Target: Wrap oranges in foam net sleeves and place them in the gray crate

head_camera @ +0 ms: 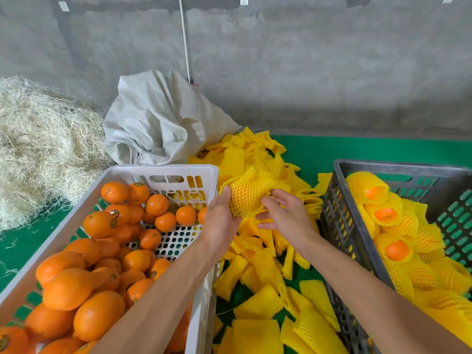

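Observation:
An orange inside a yellow foam net sleeve [247,194] is held up between my two hands, above a pile of loose yellow sleeves [258,254] on the green floor. My left hand [220,217] grips its left side, thumb on the net. My right hand [283,215] pinches the sleeve's lower right edge with curled fingers. To the left, a white crate [163,171] holds several bare oranges [98,224]. On the right stands the gray crate [339,227] with several sleeved oranges [394,249] in it.
A white woven sack [158,121] slumps behind the white crate against a grey concrete wall. A heap of pale straw [38,149] lies at the far left. Green matting [357,149] shows between the wall and the gray crate.

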The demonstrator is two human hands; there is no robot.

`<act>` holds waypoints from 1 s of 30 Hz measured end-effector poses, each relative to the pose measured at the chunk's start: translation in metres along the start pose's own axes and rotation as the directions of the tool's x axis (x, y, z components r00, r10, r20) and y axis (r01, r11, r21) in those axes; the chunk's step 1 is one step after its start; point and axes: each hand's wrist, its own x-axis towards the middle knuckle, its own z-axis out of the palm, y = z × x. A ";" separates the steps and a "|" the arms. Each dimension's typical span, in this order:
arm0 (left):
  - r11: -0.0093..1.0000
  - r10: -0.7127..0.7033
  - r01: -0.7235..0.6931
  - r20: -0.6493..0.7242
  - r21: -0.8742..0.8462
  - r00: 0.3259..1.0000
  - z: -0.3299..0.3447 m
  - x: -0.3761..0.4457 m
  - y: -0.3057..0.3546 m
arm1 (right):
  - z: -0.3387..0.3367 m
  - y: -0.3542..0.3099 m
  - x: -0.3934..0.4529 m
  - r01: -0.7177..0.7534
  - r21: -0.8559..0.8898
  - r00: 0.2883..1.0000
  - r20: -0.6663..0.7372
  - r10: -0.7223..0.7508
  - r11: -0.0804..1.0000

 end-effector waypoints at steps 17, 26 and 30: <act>0.933 -0.143 0.192 0.176 -0.306 0.974 0.002 -0.011 0.015 | 0.005 -0.014 0.001 -0.419 0.633 0.899 0.185 0.398 0.652; 0.955 -0.160 0.196 0.170 -0.221 0.972 0.005 -0.010 0.011 | 0.005 -0.012 -0.004 -0.290 0.564 0.957 0.177 0.230 0.773; 0.906 -0.202 0.256 0.186 -0.336 0.961 0.005 -0.010 0.013 | -0.002 -0.014 -0.002 -0.227 0.633 0.974 0.148 0.172 0.740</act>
